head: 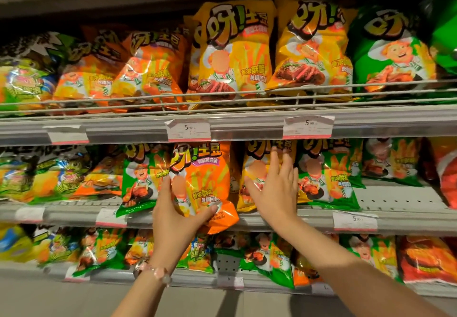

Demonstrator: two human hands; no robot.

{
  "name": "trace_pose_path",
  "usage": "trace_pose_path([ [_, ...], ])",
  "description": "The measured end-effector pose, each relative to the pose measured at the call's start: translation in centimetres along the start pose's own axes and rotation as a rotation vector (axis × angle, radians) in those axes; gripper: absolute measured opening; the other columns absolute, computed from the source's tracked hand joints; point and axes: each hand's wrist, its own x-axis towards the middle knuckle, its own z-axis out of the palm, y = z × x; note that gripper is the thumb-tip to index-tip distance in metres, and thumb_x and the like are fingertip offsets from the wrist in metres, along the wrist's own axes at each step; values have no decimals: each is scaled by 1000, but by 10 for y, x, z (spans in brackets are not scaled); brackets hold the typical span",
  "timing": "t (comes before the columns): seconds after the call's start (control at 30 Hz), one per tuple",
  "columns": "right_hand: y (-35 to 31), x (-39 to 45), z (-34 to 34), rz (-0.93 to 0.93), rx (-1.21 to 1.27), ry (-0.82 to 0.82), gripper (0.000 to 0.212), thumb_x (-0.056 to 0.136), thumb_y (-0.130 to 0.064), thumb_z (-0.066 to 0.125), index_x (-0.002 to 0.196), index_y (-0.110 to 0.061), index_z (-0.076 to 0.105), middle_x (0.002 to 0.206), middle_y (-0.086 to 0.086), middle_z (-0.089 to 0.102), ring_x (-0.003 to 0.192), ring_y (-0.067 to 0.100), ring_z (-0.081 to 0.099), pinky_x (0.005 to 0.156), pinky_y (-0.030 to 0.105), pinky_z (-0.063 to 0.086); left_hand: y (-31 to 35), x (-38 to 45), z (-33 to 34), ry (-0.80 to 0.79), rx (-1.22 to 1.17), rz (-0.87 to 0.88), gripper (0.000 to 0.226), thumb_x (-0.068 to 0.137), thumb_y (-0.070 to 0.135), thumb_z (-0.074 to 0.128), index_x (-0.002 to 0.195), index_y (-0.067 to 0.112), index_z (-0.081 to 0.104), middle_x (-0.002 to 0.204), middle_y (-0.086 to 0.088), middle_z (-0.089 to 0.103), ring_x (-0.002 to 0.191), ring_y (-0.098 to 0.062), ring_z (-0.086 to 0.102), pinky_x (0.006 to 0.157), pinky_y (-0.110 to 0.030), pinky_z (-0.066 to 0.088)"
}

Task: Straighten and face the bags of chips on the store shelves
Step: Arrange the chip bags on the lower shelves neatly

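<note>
Three shelves of chip bags fill the view, and both hands work at the middle shelf [395,220]. The left hand [178,215] grips an orange bag [205,180] at its lower part: its fingers [166,188] curl round the bag's left edge and the thumb presses across the bottom front. That bag stands upright, facing out, and its lower corner hangs over the shelf's front lip. A beaded bracelet [158,273] sits on the left wrist. The right hand [277,193] lies flat on a yellow bag [249,193] just right of the orange one, fingers straight and slightly spread, tips reaching up near the bag's top. A green bag [326,178] stands just beside the right hand's outer edge, and another green bag [138,178] leans left of the orange one. Price tags [308,126] hang on the upper shelf rail.
</note>
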Motion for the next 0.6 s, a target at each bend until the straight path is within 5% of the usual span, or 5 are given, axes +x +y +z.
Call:
trace_pose_path([
  [0.07,-17,-14,2,-65,225,-60,85,87,-57,51,152,-22,8,157,4,12,144,24,18,117,44,20,1,0,3,12,10,-10,132,42,64,81,152,28,17,155,4,29,140,-17,30,113,-44,33],
  [0.23,-43,-15,16,217,712,-497,115,59,-64,77,149,-30,16,145,-7,38,133,17,39,108,43,39,-1,-1,8,38,44,20,123,53,53,87,151,31,17,150,7,34,139,-15,31,111,-40,35],
  [0.37,-46,-13,23,221,810,-448,102,51,-43,90,136,-30,35,123,-10,57,114,11,55,98,38,47,2,-4,10,44,60,108,105,52,64,76,139,51,18,119,31,35,122,-5,38,105,-43,40],
  [0.47,-45,-13,27,220,807,-402,90,57,-33,90,131,-28,40,117,-9,61,109,13,58,96,41,49,1,-4,7,-3,79,86,119,51,70,74,148,39,13,129,25,30,125,-1,32,107,-45,37],
  [0.6,-40,-11,27,224,794,-363,74,63,-31,87,125,-24,47,113,-5,63,106,16,60,95,44,49,-5,7,-17,-122,152,-18,145,32,90,64,151,39,-1,156,10,16,145,-16,15,115,-52,24],
])
